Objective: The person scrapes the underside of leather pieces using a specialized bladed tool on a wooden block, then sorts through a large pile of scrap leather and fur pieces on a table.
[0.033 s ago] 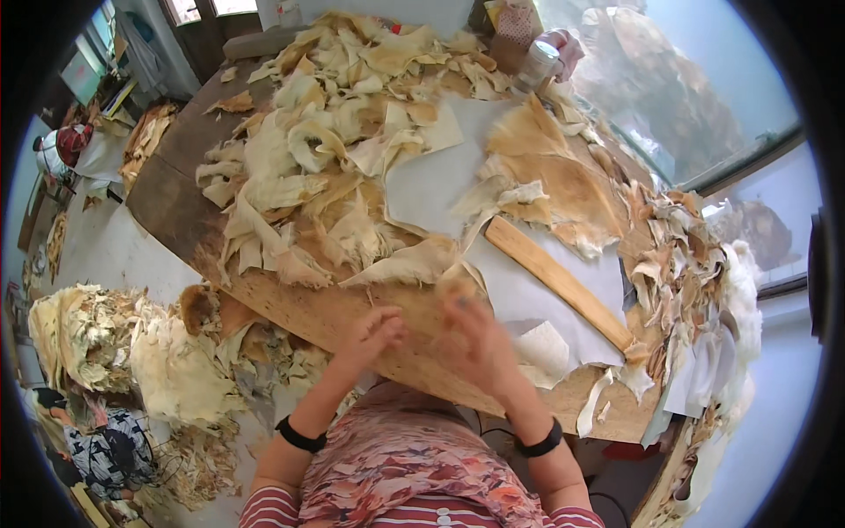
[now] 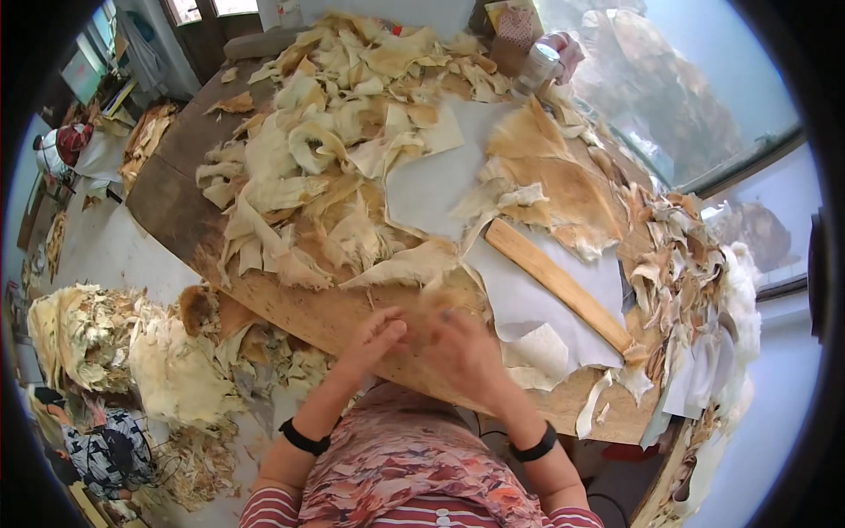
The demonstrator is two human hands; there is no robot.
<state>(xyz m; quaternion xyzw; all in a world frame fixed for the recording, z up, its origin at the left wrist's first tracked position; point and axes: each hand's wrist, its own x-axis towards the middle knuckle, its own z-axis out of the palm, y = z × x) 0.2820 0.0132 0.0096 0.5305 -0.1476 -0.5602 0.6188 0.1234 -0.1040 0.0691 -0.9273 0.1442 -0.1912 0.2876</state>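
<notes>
Hide heap (image 2: 299,167) on surface (image 2: 295,305), left and back. Sheet (image 2: 510,299) to its right, bar (image 2: 556,288) lying on sheet. Hide piece (image 2: 559,198) behind bar. Jar (image 2: 539,66) at back right.

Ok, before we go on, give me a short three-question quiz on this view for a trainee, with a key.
1. Multiple choice: where does most of the wooden stick lie?
A) inside the jar
B) on the white sheet
C) around a wrist

2. True or false: the person wears a black band on each wrist.

3. Fill in the missing word: the person's ____ hand shows more blur than the other.

Key: 1. B. 2. True. 3. Right; the fingers of the right hand are smeared, while those of the left hand look sharper.
</notes>
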